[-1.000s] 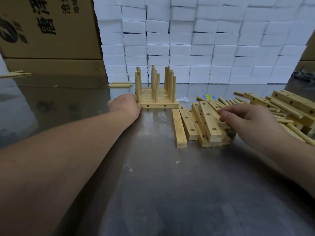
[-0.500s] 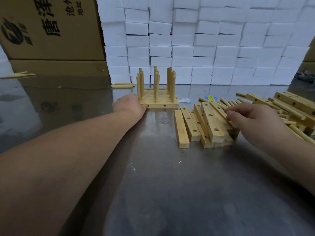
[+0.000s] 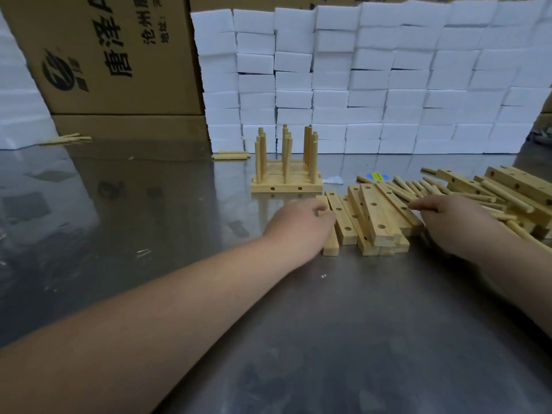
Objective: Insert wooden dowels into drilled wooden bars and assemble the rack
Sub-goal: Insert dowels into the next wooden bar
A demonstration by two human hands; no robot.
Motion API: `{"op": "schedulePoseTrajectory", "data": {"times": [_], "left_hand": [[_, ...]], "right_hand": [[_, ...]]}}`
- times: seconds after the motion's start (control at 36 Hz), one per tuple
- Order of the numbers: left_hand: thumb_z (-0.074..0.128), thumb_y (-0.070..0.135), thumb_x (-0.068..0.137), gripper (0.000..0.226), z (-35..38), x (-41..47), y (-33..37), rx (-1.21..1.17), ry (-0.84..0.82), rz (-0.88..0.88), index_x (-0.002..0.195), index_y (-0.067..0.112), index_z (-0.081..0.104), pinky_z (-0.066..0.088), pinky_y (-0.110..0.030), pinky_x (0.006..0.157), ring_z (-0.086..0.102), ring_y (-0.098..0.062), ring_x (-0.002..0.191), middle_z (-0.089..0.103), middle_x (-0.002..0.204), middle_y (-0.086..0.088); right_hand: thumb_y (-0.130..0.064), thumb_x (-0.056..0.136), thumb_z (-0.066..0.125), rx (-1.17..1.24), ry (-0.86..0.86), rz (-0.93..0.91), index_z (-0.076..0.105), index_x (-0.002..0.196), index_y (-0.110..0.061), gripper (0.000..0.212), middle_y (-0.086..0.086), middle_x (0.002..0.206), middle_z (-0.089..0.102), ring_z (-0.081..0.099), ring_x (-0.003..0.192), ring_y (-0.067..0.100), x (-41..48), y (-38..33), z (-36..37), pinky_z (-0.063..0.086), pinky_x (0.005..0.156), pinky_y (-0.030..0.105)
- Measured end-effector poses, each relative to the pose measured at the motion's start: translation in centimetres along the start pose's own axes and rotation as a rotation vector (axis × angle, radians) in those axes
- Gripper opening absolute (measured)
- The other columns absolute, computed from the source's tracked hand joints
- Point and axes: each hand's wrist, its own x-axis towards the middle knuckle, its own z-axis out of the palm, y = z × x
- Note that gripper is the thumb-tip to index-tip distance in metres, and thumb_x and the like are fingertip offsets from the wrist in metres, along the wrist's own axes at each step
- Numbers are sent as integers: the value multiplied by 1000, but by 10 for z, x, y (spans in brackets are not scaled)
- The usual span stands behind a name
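Observation:
A finished rack (image 3: 286, 188) with several upright dowels stands on the steel table (image 3: 298, 339) at centre back. In front of it lies a row of drilled wooden bars (image 3: 375, 218), some stacked. My left hand (image 3: 298, 224) lies over the leftmost bar (image 3: 331, 248), fingers curled round its far half; only the bar's two ends show. My right hand (image 3: 457, 224) rests at the right side of the bar stack, its fingers stretched out and touching the top bar's edge. Loose dowels (image 3: 418, 186) lie just beyond it.
More drilled bars and dowels (image 3: 519, 186) are heaped at the right edge. A wall of white foam blocks (image 3: 373, 85) and cardboard boxes (image 3: 113, 55) closes the back. Stray dowels (image 3: 230, 156) lie near the foam, others (image 3: 67, 139) at far left.
My left hand has left the rack's left corner and moved right and nearer, onto the leftmost bar. My right hand stays at the bar stack, fingers now more stretched out.

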Motion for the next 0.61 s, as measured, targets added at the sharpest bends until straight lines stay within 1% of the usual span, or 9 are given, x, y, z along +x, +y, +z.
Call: {"op": "schedulePoseTrajectory", "data": {"times": [0.06, 0.11, 0.19, 0.28, 0.36, 0.42, 0.5, 0.56, 0.61], "left_hand": [[42, 42, 91, 38, 3, -8, -1, 54, -27, -1, 127, 33, 55, 42, -30, 92, 53, -16, 107, 52, 132, 4], [43, 40, 92, 35, 4, -13, -3, 89, -23, 3, 124, 33, 57, 40, -33, 97, 49, -19, 116, 50, 132, 4], [46, 39, 91, 33, 4, -17, -2, 112, -11, 14, 121, 32, 58, 42, -36, 97, 49, -19, 115, 54, 127, 3], [49, 40, 90, 34, 3, -19, -1, 170, -9, 37, 122, 31, 57, 42, -40, 99, 49, -20, 117, 56, 124, 2], [51, 54, 85, 43, 1, -21, 2, 199, -10, 30, 122, 31, 56, 42, -40, 97, 49, -19, 115, 55, 122, 3], [52, 61, 81, 54, 1, -22, 2, 252, -21, 35, 127, 31, 51, 41, -40, 98, 47, -19, 117, 53, 127, 3], [54, 58, 82, 62, 1, -24, 3, 339, -30, 60, 136, 30, 43, 38, -39, 101, 45, -20, 121, 50, 133, 2], [53, 53, 84, 56, 1, -24, 2, 361, -12, 78, 134, 29, 44, 38, -37, 98, 46, -21, 118, 53, 129, 1], [52, 48, 85, 51, 0, -24, 3, 370, 5, 82, 132, 28, 47, 38, -36, 93, 48, -21, 114, 55, 125, 1]], "right_hand": [[-11, 92, 35, -58, -15, 31, 53, 126, -33, 44, 8, 118, 58, 59, 80, 26, -1, -1, -4, 50, 62, 33], [-10, 92, 40, -132, -34, 51, 47, 132, -32, 46, 9, 122, 55, 58, 86, 28, -2, -1, -8, 51, 66, 36], [-13, 92, 42, -229, -79, 63, 44, 135, -29, 46, 11, 126, 52, 55, 100, 30, -3, 0, -12, 49, 78, 40], [-14, 91, 46, -290, -76, 71, 44, 135, -30, 47, 10, 130, 50, 53, 104, 29, -2, -1, -11, 51, 81, 39], [-17, 88, 51, -325, -59, 58, 44, 134, -31, 48, 8, 126, 53, 54, 104, 28, -1, -5, -10, 51, 83, 44], [-19, 88, 53, -380, -36, 54, 43, 134, -32, 48, 7, 128, 50, 52, 108, 29, 0, -5, -9, 50, 86, 45], [-21, 87, 55, -459, -33, 60, 40, 135, -31, 52, 6, 135, 44, 42, 119, 30, 2, -4, -7, 42, 95, 48], [-18, 86, 53, -479, -74, 59, 41, 135, -31, 52, 7, 136, 44, 41, 122, 30, 2, -4, -7, 39, 98, 50], [-15, 87, 51, -507, -69, 67, 41, 136, -31, 53, 8, 136, 45, 41, 123, 31, 1, -5, -8, 37, 100, 48]]}}
